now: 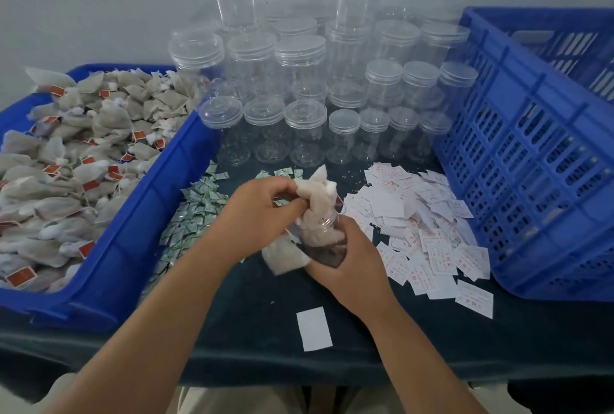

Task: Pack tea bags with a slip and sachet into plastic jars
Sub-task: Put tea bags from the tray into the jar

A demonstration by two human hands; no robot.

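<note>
Lone white slip (314, 329) on dark tabletop (232, 314), right grip (347, 264) wrapped round a tilted jar (327, 227) beyond it, left grip (262, 211) pinching tea bags (317, 186) at the jar's mouth, sachets (196, 211) scattered left, printed slips (432, 241) heaped right, lidded jars (305, 114) behind

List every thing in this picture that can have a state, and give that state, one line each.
Left hand: pinches a bunch of tea bags at the mouth of the held jar.
Right hand: grips the held jar.
Held jar: lid off, tilted, partly filled.
Stacked jars: lidded, empty.
Blue tray: heaped with loose tea bags.
Slips: loose pile on the table.
Sachets: loose pile on the table.
</note>
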